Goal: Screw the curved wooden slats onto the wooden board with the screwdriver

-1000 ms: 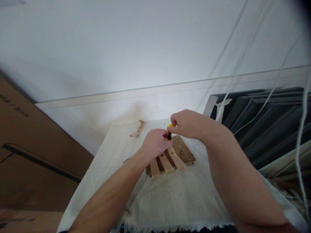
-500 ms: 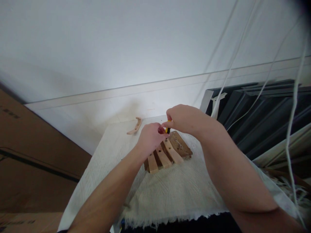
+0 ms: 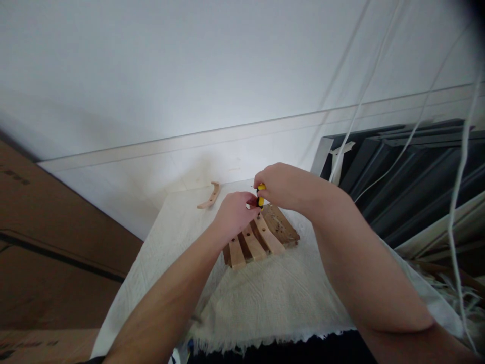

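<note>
My right hand (image 3: 278, 184) is closed around the top of a yellow-and-black screwdriver (image 3: 261, 196), held upright. From the other side, my left hand (image 3: 237, 210) pinches in at the screwdriver's lower end; exactly where its fingertips grip is partly hidden. Beneath them, three curved light-wood pieces (image 3: 253, 245) with holes lie side by side on a worn brown board (image 3: 282, 226) dotted with small holes. The screwdriver's lower end points at the far end of the rightmost piece. A loose curved wooden piece (image 3: 211, 197) rests farther back, left of my hands.
A pale fringed cloth (image 3: 276, 298) covers the work surface, which meets a white wall (image 3: 189, 76). Large cardboard boxes (image 3: 64, 253) stand at the left. Dark grey panels (image 3: 401, 177) lean at the right, with white cables (image 3: 456, 202) hanging in front.
My right hand has shifted slightly left and turned on the screwdriver, so more of its yellow handle shows. My left hand stays nearly in place, and the wooden pieces keep their arrangement.
</note>
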A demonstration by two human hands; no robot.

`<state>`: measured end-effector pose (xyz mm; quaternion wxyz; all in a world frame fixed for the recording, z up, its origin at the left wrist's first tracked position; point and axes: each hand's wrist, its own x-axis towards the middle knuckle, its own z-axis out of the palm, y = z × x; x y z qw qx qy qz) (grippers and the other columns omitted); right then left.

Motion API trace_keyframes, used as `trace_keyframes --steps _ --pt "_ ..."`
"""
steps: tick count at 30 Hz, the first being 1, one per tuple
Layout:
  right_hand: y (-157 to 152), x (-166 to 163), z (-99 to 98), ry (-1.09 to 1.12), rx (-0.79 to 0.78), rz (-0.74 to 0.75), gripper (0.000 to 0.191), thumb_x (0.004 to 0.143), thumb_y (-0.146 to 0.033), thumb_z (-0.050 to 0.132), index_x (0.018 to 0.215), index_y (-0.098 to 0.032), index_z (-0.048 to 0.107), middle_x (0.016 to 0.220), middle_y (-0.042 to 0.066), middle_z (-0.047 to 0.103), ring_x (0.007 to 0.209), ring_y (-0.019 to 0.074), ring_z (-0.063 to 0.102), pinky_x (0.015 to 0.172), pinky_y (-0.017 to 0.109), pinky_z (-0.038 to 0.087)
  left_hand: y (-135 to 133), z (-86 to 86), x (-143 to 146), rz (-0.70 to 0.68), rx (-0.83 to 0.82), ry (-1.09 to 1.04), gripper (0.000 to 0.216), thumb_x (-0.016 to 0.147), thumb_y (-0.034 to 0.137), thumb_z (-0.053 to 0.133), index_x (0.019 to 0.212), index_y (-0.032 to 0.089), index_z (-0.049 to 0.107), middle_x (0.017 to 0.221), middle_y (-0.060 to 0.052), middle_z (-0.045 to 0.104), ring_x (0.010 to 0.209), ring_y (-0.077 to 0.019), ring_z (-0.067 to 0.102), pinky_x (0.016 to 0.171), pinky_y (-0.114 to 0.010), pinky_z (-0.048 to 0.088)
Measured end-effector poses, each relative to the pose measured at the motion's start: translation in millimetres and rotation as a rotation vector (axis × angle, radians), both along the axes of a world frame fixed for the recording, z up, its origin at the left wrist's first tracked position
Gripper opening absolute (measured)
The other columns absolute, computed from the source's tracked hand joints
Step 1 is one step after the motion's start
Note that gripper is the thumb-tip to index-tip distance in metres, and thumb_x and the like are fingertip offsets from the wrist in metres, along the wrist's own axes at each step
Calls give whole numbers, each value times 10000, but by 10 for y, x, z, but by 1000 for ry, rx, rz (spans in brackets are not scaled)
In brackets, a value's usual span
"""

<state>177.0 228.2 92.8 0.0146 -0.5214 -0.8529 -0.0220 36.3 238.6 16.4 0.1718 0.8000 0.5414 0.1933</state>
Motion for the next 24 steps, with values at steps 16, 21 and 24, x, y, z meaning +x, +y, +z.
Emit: trace_keyframes --steps 16,21,24 --pt "19 15 -25 44 82 -100 343 803 -435 587 922 -145 727 892 151 719 837 258 655 650 317 459 26 51 -42 39 -191 -156 241 740 297 684 926 144 679 935 -59 734 465 -83 578 452 -210 439" --pt "14 -19 -53 69 70 -69 321 815 -405 572 950 -153 719 915 140 718 844 258 657 645 319 457 11 75 -42 75 -143 -108 199 752 320 665 832 138 677 747 -35 717 454 -101 589 442 -209 418" --pt "22 -7 -75 70 65 25 264 829 -270 547 1008 -166 709 961 120 718 889 235 651 701 305 455 10 84 -35 76 -140 -120 203 758 323 657 832 135 673 743 -32 710 443 -98 581 439 -211 412"
